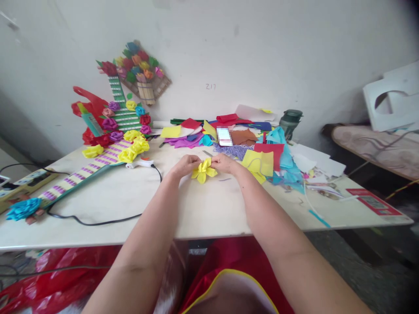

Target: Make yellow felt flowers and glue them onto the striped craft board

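Between my hands, just above the white table (212, 209), is a yellow paper flower (204, 171) with its petals spread. The fingers of my left hand (187, 165) are closed on the flower's left edge. On its right edge, my right hand (225, 164) pinches a petal. Just behind the flower lies a narrow grey blade (207, 153), perhaps of scissors, partly hidden by my right hand. A yellow paper sheet (258, 163) rests to the right of my right hand.
A white glue gun (140, 164) with a black cord lies left, near a flower-trimmed guitar shape (88, 172). Coloured paper (186, 133), a phone (224, 137) and a dark bottle (290, 122) sit along the back. Paper scraps (317, 159) cover the right side.
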The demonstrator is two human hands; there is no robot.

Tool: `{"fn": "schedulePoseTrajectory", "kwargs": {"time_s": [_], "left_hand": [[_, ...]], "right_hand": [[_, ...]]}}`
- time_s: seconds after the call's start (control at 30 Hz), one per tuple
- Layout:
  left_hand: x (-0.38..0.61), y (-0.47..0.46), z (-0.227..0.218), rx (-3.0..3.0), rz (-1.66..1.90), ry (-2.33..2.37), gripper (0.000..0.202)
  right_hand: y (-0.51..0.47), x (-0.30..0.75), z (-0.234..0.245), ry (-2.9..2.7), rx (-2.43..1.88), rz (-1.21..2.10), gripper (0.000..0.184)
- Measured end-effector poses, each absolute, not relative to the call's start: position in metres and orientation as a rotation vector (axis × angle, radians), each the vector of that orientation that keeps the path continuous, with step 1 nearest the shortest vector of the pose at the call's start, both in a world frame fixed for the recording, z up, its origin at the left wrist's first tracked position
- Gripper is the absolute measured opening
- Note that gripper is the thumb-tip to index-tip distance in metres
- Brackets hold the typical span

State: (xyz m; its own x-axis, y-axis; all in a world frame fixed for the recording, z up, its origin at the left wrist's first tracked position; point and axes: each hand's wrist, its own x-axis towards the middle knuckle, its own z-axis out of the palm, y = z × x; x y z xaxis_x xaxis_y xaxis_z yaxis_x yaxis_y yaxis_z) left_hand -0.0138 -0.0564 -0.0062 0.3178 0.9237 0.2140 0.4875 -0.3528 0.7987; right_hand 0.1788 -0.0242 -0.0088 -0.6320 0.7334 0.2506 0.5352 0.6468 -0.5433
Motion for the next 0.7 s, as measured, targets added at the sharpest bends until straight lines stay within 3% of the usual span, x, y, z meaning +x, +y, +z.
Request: {"fn": "schedulePoseTrajectory", "kwargs": {"time_s": [0.43,0.7], "left_hand": [[-0.018,-0.056,-0.012,1.708,0.951,1.109,0.026],[-0.018,-0.056,-0.012,1.541,0.967,1.035,0.024]], "right_hand": [[-0.041,0.17,0.007,-2.433,-0.969,0.021,0.022],[-0.044,0.167,0.007,-2.424,-0.992,-0.062,0.023]]}}
